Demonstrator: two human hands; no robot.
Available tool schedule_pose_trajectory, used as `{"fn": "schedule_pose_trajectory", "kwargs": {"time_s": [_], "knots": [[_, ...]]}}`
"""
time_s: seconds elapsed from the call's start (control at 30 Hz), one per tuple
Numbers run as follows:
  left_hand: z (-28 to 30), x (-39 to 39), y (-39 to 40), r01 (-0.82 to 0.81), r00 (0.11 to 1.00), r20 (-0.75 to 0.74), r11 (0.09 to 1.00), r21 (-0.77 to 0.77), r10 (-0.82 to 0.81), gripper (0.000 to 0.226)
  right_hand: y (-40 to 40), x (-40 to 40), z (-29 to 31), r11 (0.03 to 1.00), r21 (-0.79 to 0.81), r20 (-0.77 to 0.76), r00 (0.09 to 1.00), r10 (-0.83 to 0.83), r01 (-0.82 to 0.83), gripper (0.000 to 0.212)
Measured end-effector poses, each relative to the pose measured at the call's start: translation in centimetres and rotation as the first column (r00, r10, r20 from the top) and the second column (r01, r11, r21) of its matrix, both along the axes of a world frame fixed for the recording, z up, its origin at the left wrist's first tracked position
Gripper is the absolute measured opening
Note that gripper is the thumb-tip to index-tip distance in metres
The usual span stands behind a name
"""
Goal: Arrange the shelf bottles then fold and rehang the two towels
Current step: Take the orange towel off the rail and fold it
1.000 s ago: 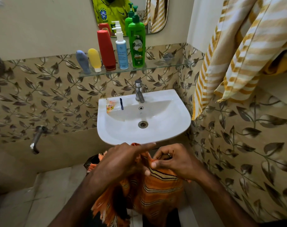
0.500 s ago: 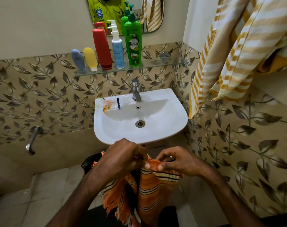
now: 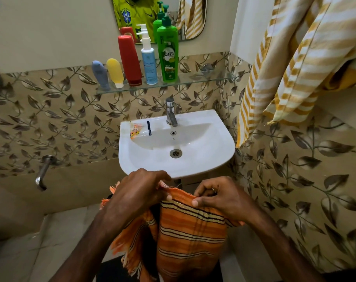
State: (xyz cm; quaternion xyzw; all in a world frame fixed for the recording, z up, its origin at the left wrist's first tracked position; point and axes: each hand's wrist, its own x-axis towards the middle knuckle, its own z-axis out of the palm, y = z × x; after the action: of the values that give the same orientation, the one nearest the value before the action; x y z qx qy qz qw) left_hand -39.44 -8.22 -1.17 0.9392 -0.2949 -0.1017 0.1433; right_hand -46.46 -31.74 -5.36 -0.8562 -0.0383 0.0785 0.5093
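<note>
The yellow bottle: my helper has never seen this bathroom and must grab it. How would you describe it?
Above the sink a glass shelf carries five bottles in a row. The yellow bottle is second from the left, between the grey bottle and the red bottle. It is short, rounded on top, and the only yellow one.

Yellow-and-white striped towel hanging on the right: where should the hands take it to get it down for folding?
Probably at the top, where the yellow-and-white striped towel drapes over its support, coming from the front left. The cloth is bunched and layered there, so a pinch catches all plies; the loose lower corner would only drag it sideways. Both hands currently pinch the orange striped towel, so that goes first.
</note>
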Motion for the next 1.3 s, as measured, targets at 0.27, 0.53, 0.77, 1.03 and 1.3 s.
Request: {"fn": "schedule_pose_trajectory", "kwargs": {"time_s": [0.27,0.53,0.77,1.03,1.3], "knots": [[0.9,-1.7,-2.6,0.202,0.978,-0.056,0.979,0.027,-0.2,0.035,1.1,0.2,0.2,0.999,0.016,0.049,0.998,0.032,-0.033,0.01],[1.1,-1.7,-2.7,0.203,0.979,-0.005,0.979,0.004,-0.203,0.022,-0.8,0.2,0.0,0.992,0.005,-0.142,0.982,0.122,-0.123,0.026],[0.9,-1.2,-1.7,0.163,0.986,-0.035,0.987,0.008,-0.163,0.027,-2.2,0.0,-0.2,0.995,-0.058,-0.157,0.985,0.066,-0.076,0.021],[1.0,-1.0,-0.7,0.075,0.997,-0.009,0.993,0.095,-0.074,0.024,-1.5,-0.2,0.3,0.996,-0.088,-0.043,0.999,-0.01,0.006,0.009],[0.6,-2.4,-2.3,0.186,0.976,-0.124,0.98,0.068,-0.177,0.075,0.2,-0.8,1.6,0.997,-0.068,0.042,0.999,0.031,-0.029,0.01]]}}
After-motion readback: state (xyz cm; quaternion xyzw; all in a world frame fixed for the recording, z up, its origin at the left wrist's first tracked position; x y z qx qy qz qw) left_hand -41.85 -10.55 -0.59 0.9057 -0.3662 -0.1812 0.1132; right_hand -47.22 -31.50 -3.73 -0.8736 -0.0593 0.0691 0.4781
